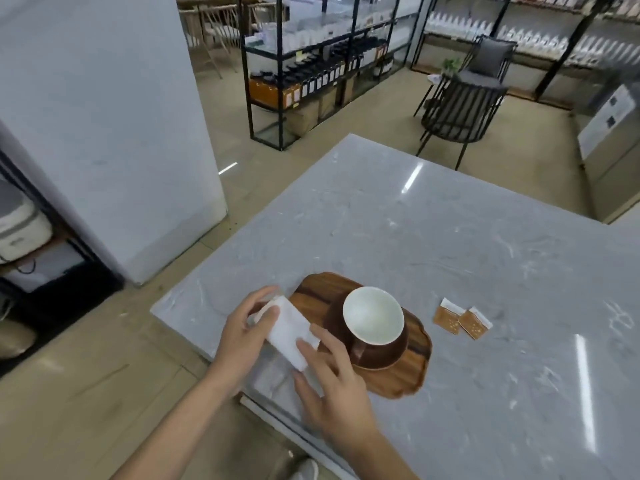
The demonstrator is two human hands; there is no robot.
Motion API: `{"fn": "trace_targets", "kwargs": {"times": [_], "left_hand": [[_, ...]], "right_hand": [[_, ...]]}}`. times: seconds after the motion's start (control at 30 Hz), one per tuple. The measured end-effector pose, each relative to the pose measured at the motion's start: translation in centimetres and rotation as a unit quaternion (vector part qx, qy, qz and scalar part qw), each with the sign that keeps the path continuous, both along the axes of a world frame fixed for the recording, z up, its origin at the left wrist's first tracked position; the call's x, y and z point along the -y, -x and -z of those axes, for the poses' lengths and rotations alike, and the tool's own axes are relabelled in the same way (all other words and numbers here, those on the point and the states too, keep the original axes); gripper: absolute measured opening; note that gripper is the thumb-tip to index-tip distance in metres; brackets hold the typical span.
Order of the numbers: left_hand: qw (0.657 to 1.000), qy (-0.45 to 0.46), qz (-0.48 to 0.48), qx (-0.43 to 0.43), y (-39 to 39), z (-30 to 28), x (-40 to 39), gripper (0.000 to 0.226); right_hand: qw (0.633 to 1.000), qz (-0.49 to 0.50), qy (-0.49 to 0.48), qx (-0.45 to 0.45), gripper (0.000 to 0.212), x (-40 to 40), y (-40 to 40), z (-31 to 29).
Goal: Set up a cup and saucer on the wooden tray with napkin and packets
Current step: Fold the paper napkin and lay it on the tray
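You hold the white napkin [289,332] with both hands, your left hand [242,332] and right hand [332,386], just left of the cup [374,318] on its saucer [381,358]. They sit on the wooden tray [401,379]. 2 packets [462,318] lie on the counter [450,237] nearby.

We see a grey marble counter [433,237] — on it a wooden tray [401,379] and, well apart, two brown packets [462,318].
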State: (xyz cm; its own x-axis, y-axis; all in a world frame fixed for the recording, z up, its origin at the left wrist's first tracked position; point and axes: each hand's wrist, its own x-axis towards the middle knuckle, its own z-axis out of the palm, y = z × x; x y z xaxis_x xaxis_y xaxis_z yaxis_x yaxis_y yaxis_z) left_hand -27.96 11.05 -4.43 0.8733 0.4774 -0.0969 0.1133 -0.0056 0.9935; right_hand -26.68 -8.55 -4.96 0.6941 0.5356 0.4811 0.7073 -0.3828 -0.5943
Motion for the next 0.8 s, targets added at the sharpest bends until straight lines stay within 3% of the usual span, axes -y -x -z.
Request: {"fn": "trace_targets", "kwargs": {"times": [0.33,0.43,0.8], "left_hand": [[0.991,-0.089,0.1,-0.015,-5.7,0.9,-2.4,0.021],[0.982,-0.119,0.142,-0.018,-7.3,0.8,-2.5,0.021],[0.909,-0.294,0.295,0.014,-11.3,1.3,-2.9,0.027]], "right_hand": [[0.995,0.086,0.029,0.03,0.042,-2.7,-2.2,3.6],[0.991,0.12,0.038,0.041,0.034,-2.9,-2.1,4.3],[0.962,0.256,0.092,0.03,0.038,-5.9,-0.3,5.0]]}}
